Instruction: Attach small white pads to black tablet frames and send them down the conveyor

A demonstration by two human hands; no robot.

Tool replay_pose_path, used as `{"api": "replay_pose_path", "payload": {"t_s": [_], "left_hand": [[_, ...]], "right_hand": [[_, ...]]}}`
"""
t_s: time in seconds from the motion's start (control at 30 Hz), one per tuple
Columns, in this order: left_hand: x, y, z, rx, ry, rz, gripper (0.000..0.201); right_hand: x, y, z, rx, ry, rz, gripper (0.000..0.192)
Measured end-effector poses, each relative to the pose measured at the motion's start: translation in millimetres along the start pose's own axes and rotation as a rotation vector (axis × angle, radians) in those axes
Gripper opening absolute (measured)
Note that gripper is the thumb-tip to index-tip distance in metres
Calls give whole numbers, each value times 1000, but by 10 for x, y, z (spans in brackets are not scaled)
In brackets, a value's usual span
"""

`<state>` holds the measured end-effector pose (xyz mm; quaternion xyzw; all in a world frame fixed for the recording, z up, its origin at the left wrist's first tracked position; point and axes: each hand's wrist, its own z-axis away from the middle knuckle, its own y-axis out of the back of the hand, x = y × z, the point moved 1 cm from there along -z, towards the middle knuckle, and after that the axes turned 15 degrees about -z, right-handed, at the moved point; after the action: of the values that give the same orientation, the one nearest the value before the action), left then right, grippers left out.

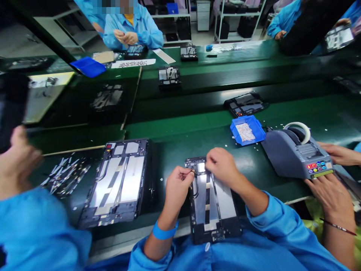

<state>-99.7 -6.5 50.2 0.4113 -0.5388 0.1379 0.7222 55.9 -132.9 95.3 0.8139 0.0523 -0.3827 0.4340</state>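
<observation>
Both hands (197,178) atop tablet frame's (213,210) far end.

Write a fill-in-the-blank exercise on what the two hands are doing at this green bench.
1. The left hand and right hand both touch the top end of the open dark ____ chassis.
2. The small tray of white bits is ____ in colour.
3. The grey tape dispenser carries a roll of ____ tape.

Missing words: tablet; blue; white
</observation>
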Motion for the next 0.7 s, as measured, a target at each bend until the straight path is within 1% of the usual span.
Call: {"api": "replay_pose_path", "payload": {"t_s": [0.03,0.07,0.1,0.13,0.17,0.2,0.23,0.27,0.33,0.37,0.43,0.5,0.6,0.7], "left_hand": [[-4,2,-4,-8,15,20,15],[-3,12,-3,-15,22,29,15],[-1,32,2,-20,18,23,15],[1,61,9,-21,3,6,15],[0,98,14,-16,-20,-26,15],[-6,140,16,-1,-51,-74,15],[-16,184,13,24,-88,-137,15],[-29,226,5,55,-131,-207,15],[-56,292,-21,112,-236,-342,15],[-66,311,-35,129,-299,-401,16],[-74,320,-56,133,-426,-490,19],[-71,304,-65,126,-518,-559,22],[-72,268,-65,112,-574,-619,25],[-95,243,-63,105,-587,-658,26]], "right_hand": [[117,213,-31,79,-76,30,14],[243,433,-57,167,-181,85,14],[363,639,-77,249,-317,171,16],[457,803,-91,279,-426,240,20],[510,911,-101,281,-472,261,20],[518,950,-106,252,-474,233,20],[477,920,-109,191,-436,152,20],[395,830,-108,116,-381,44,20],[157,534,-112,-44,-311,-139,21],[30,367,-122,-117,-306,-176,22],[-173,67,-168,-219,-317,-145,25],[-276,-141,-232,-283,-327,-61,28],[-278,-297,-302,-341,-337,39,29],[-238,-356,-303,-340,-357,106,24]]}}
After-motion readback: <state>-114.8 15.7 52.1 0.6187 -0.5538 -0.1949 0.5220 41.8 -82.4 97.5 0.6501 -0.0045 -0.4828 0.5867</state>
